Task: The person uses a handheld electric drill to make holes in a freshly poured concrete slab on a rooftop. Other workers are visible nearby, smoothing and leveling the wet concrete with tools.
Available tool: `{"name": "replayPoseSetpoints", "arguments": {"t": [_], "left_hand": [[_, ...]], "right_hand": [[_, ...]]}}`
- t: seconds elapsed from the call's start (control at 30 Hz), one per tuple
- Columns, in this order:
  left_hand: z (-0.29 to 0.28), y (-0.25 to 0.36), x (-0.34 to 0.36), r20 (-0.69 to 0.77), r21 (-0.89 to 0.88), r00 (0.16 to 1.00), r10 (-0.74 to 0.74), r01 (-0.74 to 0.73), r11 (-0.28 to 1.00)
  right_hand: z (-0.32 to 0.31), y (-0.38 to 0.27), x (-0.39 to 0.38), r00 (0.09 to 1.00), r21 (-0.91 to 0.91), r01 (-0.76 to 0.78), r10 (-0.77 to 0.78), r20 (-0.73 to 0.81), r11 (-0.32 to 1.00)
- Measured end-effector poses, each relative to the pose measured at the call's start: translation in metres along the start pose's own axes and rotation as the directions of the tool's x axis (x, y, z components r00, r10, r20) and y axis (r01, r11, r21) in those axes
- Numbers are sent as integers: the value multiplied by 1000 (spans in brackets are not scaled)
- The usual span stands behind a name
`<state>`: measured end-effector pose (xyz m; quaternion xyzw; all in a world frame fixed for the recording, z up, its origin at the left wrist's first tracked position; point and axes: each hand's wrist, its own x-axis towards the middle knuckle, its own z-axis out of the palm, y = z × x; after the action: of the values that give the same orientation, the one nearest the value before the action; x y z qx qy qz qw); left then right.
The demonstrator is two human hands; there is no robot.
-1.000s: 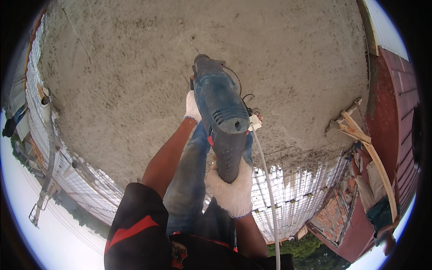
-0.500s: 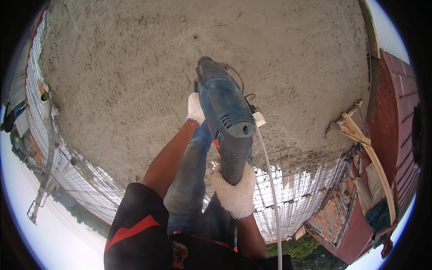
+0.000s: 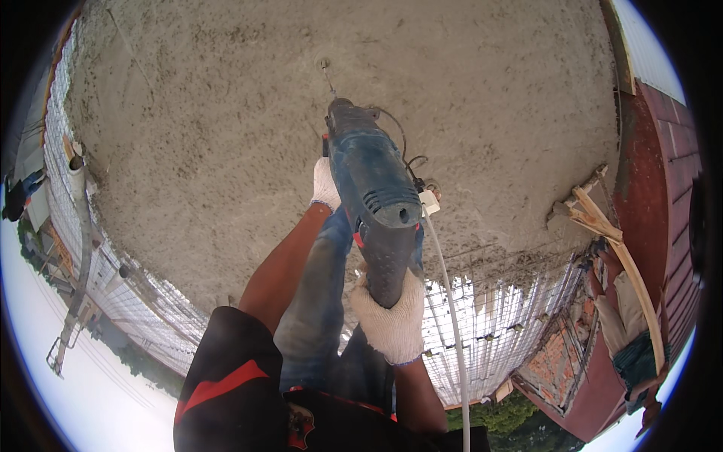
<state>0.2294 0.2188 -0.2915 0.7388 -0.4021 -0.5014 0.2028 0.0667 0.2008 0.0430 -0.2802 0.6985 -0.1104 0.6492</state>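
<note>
A dusty blue hammer drill [image 3: 375, 169] points away from me over wet grey concrete [image 3: 203, 143]. From its front a thin metal bit [image 3: 329, 78] reaches to a small round dimple in the concrete. My right hand [image 3: 392, 320], in a white knit glove, is wrapped round the drill's dark rear handle. My left hand [image 3: 324, 184], gloved alike, is closed at the drill's left side by the front side handle; the drill's body hides part of its fingers. A pale cable [image 3: 453, 316] runs from a white plug connector [image 3: 429, 202] beside the drill toward my right side.
Steel mesh [image 3: 482, 324] borders the near edge of the concrete. At left lies a grey pipe [image 3: 80, 203]. Broken wooden planks [image 3: 595, 218] stick up at right, near another person [image 3: 629, 339] and a red metal wall [image 3: 640, 166]. A second person [image 3: 21, 196] is at far left.
The drill has shifted slightly left and toward me. More of the bit shows, and the dimple around its tip looks wider. Both hands keep their grip.
</note>
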Motion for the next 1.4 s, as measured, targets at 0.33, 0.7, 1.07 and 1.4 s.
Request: {"name": "replayPoseSetpoints", "arguments": {"t": [0.33,0.7,1.07,1.4], "left_hand": [[-5,17,-4,23,28,997,-73,73,997],[2,13,6,-4,72,998,69,-68,995],[8,3,6,-51,-65,996,67,-70,995],[-2,58,-3,-55,-384,987,-153,121,915]], "right_hand": [[-4,0,-1,1000,48,25,-25,6,999],[-5,-3,2,1000,-16,6,-6,-24,1000],[-4,-12,1,999,-9,-49,49,-13,999],[-6,-12,2,998,67,-37,41,-57,997]]}}
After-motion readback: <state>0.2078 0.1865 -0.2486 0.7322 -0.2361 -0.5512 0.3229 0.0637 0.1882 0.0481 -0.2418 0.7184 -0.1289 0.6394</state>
